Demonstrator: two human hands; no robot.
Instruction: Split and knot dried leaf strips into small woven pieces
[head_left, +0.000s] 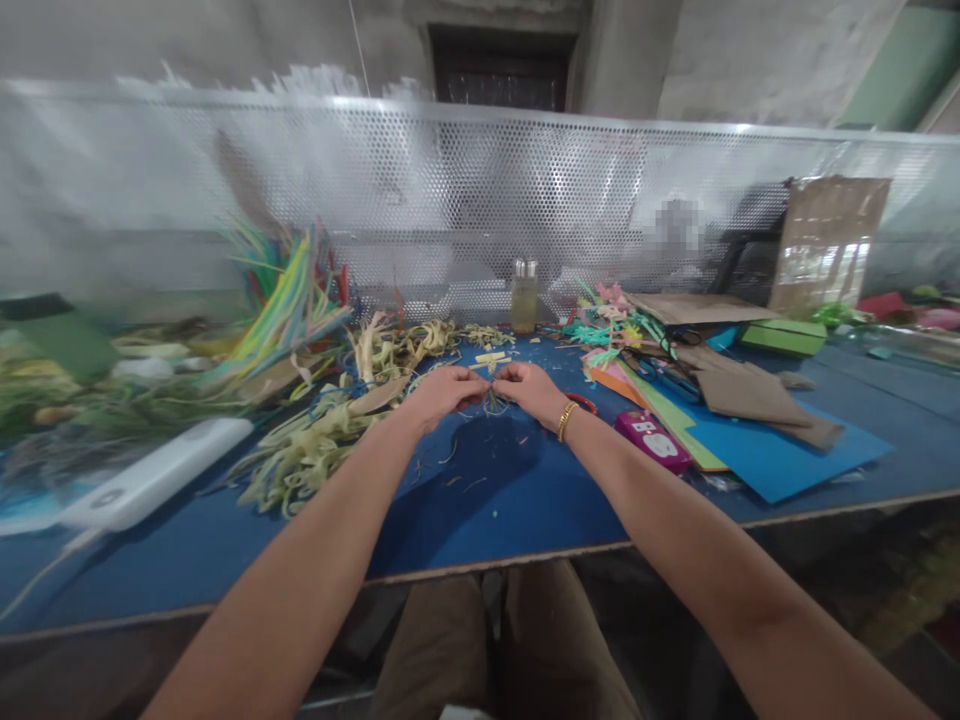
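Above the middle of the blue table, my left hand (448, 392) and my right hand (528, 388) meet with fingers closed in a pinch. Between the fingertips is a small piece of dried plant strips (495, 402), with thin ends hanging below; its exact shape is too small to make out. Just beyond the fingers lie a few short pale yellow strips (491, 358). A gold bracelet (565, 420) circles my right wrist, and a red ring-like handle (583, 403) shows beside it.
Dried, curled husk strips (311, 460) pile up on the left, near a white power strip (161, 472). To the right lie a purple box (652, 441), blue card sheets (780, 465) and brown cardboard (750, 390). A glass jar (524, 300) stands before the perforated metal panel (450, 200).
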